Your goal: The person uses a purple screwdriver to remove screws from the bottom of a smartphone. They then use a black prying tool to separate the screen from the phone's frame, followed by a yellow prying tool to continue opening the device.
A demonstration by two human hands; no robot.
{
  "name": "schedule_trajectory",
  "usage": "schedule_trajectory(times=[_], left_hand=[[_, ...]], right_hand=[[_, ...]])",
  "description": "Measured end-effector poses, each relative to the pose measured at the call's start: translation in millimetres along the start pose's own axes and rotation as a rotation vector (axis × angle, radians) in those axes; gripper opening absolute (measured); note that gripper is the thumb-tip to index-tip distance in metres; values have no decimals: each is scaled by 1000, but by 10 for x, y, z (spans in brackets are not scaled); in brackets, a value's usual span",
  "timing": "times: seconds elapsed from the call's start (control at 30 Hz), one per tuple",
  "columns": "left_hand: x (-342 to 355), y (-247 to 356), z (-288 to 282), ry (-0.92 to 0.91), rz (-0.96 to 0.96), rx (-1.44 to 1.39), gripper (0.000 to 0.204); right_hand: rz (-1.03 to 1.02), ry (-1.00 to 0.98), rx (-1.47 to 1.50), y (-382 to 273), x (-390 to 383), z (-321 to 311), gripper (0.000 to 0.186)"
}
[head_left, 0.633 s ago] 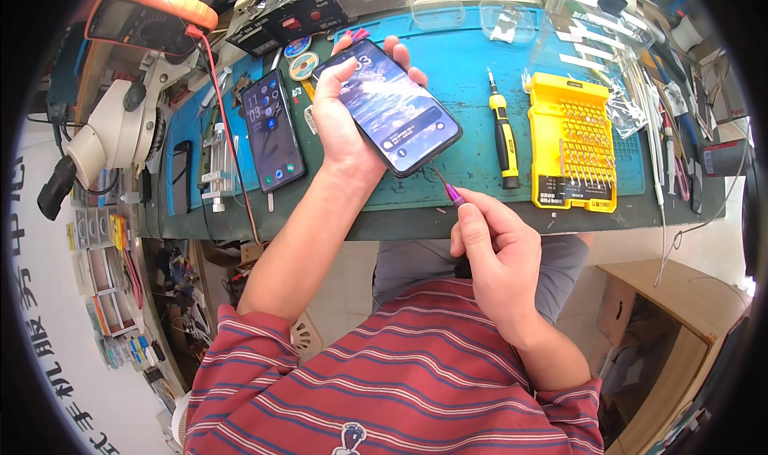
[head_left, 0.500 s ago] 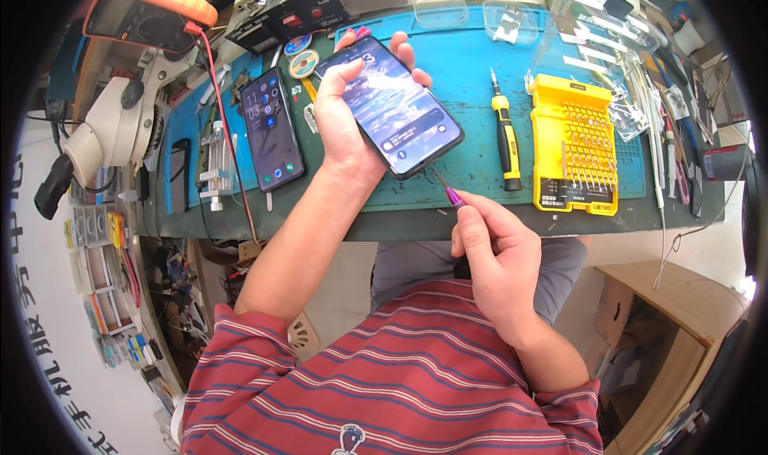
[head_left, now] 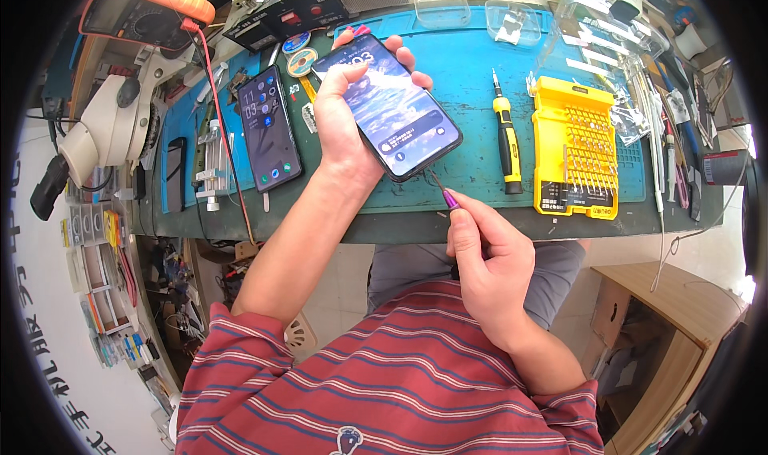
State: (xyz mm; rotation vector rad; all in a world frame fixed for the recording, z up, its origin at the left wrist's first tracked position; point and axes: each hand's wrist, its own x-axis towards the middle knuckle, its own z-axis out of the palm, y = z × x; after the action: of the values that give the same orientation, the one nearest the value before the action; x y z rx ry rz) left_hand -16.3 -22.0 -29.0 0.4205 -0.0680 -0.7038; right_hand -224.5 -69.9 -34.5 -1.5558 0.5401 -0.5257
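A smartphone with a lit, cloud-pattern screen [head_left: 404, 123] is gripped in my left hand [head_left: 336, 131], whose thumb rests over its upper left part. My right hand [head_left: 488, 263] is closed on a thin purple-handled screwdriver [head_left: 450, 198], its metal shaft pointing up at the phone's bottom edge; whether the tip touches cannot be told. A second phone with a lit screen [head_left: 270, 127] lies left of my left hand. To the right, a yellow-and-black screwdriver [head_left: 505, 143] lies beside an open yellow bit case [head_left: 574, 147].
The blue work mat [head_left: 472, 55] carries clear plastic trays [head_left: 512, 23], solder wick spools [head_left: 302, 61] and a metal clamp fixture [head_left: 214, 167]. An orange multimeter [head_left: 140, 15] with a red lead, a white microscope [head_left: 108, 135] and a black boxy device [head_left: 284, 23] stand around the back and left. Tools crowd the right.
My right hand and the purple screwdriver have shifted slightly to the left, staying just below the phone. My left hand still holds the phone in much the same place.
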Motion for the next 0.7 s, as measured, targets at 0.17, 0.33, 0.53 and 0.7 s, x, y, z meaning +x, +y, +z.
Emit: schedule_trajectory(times=[0.17, 0.33, 0.53, 0.7], left_hand=[[2, 4, -5, 3, -8, -14, 46], [-2, 7, -2, 12, -12, -11, 47], [-10, 6, 8, 33, -7, 17, 49], [-26, 6, 32, 71, 0, 41, 51]], right_hand=[[-22, 43, -55, -26, 22, 7, 21], [-70, 46, -114, -57, 29, 5, 20], [-204, 75, -199, -57, 38, 38, 21], [-333, 94, -309, -28, 57, 46, 23]])
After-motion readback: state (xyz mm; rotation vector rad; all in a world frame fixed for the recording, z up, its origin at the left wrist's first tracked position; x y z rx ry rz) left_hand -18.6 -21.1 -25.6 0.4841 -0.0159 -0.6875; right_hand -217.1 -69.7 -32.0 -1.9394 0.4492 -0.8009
